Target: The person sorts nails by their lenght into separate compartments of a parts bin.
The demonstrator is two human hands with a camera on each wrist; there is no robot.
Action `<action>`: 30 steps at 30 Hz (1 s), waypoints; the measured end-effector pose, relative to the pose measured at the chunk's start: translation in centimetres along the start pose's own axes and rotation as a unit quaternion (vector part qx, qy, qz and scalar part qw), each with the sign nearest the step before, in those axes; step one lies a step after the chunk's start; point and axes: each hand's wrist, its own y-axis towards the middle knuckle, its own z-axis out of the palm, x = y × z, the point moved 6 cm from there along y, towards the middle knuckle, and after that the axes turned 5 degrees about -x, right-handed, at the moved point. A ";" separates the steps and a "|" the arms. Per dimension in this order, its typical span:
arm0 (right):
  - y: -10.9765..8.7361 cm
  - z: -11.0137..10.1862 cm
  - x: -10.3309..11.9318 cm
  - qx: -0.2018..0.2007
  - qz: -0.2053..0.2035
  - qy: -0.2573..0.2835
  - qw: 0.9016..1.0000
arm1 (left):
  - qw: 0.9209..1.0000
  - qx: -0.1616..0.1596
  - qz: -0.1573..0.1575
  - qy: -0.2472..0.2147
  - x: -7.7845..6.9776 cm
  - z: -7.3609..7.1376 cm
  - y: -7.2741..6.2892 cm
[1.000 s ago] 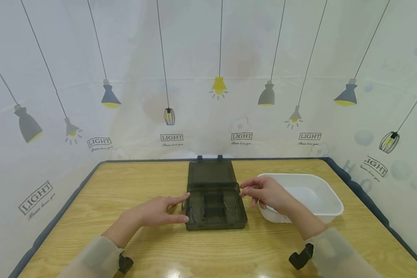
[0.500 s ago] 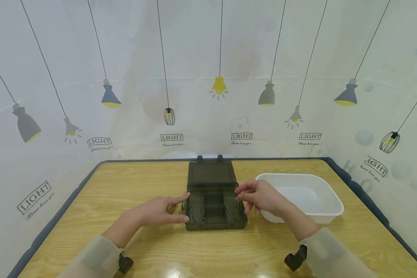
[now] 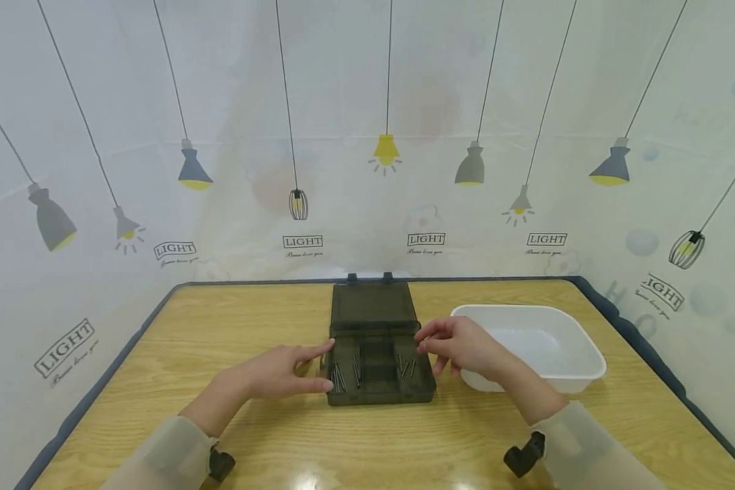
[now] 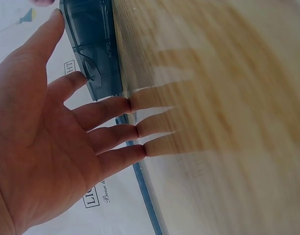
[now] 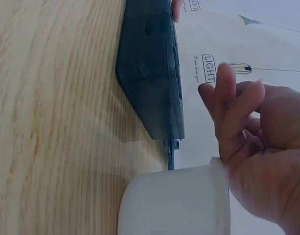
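A dark, see-through compartment box (image 3: 382,397) stands on the table with its lid (image 3: 373,304) folded back. My left hand (image 3: 282,373) touches its left side, thumb and index fingertip at the edge; in the left wrist view the fingers of that hand (image 4: 57,127) are spread and extended. Several thin metal nail-like pins (image 3: 339,378) lie in the left compartments, and more slim pins (image 3: 402,367) lie on the right. Over the box's right edge hovers my right hand (image 3: 462,347). Its fingers (image 5: 242,105) are loosely bent, with nothing visible between them.
Right of the box stands a white plastic tub (image 3: 551,386), partly under my right wrist. The wooden table (image 3: 239,442) ends at a dark back edge, against a white cloth backdrop printed with lamps.
My right hand has moved left from the tub's side to over the box's right edge. One more pin lies in the right part of the box. The left hand stays put.
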 end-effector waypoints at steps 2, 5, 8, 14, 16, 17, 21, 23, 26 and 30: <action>-0.1 -0.4 -0.1 -0.006 0.002 -0.001 1.000 | 1.000 -0.001 0.001 0.000 0.0 0.0 0.0; -0.3 -1.2 -0.2 -0.020 0.005 -0.003 1.000 | 1.000 0.000 0.002 -0.002 0.0 0.0 0.0; -0.6 -2.0 0.0 -0.030 0.001 -0.012 0.999 | 1.000 0.003 0.001 -0.007 0.0 0.0 0.0; -1.1 -4.2 -0.6 -0.045 -0.002 -0.028 0.999 | 1.000 0.005 0.001 -0.009 -0.1 0.0 -0.1; -1.1 -5.0 -1.2 -0.050 0.003 -0.028 0.998 | 1.000 0.005 0.002 -0.007 0.0 0.0 0.0; -1.1 -5.4 -1.5 -0.052 0.005 -0.029 0.998 | 1.000 0.004 0.002 -0.006 0.0 0.0 -0.1; -0.8 -7.0 -3.1 -0.056 0.013 -0.034 0.998 | 1.000 0.003 0.004 -0.002 -0.1 0.0 -0.1; -0.6 -7.7 -3.9 -0.053 0.016 -0.040 0.998 | 1.000 0.001 0.004 -0.002 -0.1 -0.1 -0.1; -0.3 -8.5 -5.0 -0.050 0.028 -0.050 0.997 | 1.000 0.001 0.003 -0.002 0.0 -0.1 -0.1; 0.1 -9.2 -6.2 -0.046 0.056 -0.068 0.995 | 1.000 0.001 0.002 -0.002 0.0 -0.1 -0.1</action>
